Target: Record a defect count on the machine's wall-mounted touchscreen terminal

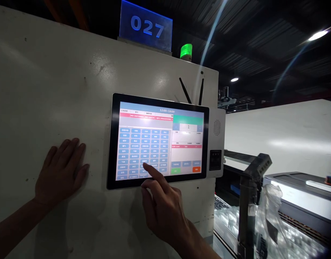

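— Where are your hands right now?

— My left hand point(60, 171) lies flat against the pale metal cabinet panel point(46, 90), fingers spread apart and pointing up, palm pressed on the painted surface just left of the touchscreen point(157, 141). It holds nothing.

— And the other one?

— My right hand point(162, 205) is raised in front of the screen's lower edge. The index finger point(151, 171) is stretched out, its tip on the glass over the grid of blue buttons in the lower middle of the display; the other fingers are curled in together. Nothing is gripped in it.

— Where does the screen sit?

— It is mounted on the cabinet in a black frame, tilted slightly in my view. To its right is a small grey box with a speaker grille point(216, 127) and a dark scanner window point(215, 160).

— Anything above?

— A blue lit sign reading 027 point(146, 26) stands on top of the cabinet, a green lamp point(186, 51) beside it, and two black antennas point(193, 90) stick up behind the screen.

— And off to the right?

— A metal post point(248, 201) with clear plastic bags point(270, 212) near it.
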`<state>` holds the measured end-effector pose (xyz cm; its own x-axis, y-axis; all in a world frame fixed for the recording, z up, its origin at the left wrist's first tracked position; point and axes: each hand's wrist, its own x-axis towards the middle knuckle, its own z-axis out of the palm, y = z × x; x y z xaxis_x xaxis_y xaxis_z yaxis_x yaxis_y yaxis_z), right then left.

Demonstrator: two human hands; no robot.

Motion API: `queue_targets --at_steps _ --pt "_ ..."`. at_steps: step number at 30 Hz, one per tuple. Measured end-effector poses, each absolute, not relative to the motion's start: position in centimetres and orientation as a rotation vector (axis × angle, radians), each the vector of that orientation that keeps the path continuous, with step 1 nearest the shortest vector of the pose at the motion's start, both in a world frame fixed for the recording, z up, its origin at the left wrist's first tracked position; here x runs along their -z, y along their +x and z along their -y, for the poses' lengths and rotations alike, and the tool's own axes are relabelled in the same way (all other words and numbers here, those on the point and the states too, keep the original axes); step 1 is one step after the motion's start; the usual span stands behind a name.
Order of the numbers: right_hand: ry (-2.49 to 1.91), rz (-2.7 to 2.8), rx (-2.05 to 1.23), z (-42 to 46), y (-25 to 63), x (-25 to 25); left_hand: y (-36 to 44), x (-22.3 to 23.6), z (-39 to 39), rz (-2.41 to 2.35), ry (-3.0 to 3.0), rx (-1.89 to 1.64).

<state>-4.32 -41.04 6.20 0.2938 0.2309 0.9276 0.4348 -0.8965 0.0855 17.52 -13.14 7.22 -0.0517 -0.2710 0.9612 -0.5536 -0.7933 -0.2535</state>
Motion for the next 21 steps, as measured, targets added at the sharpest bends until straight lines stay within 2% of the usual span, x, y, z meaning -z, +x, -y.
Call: queue_targets --at_steps 7,14,21 --pt "-2.549 0.436 1.711 40.5 -3.6 -7.4 17.4 -7.4 13.0 0.898 2.019 -1.938" --pt "-2.369 0.500 1.683 42.1 -5.2 -5.9 17.3 -7.3 13.0 0.889 1.996 -1.926" --pt "-2.172 0.314 1.845 46.3 -6.1 -6.1 17.2 -7.3 13.1 0.881 2.008 -1.857"
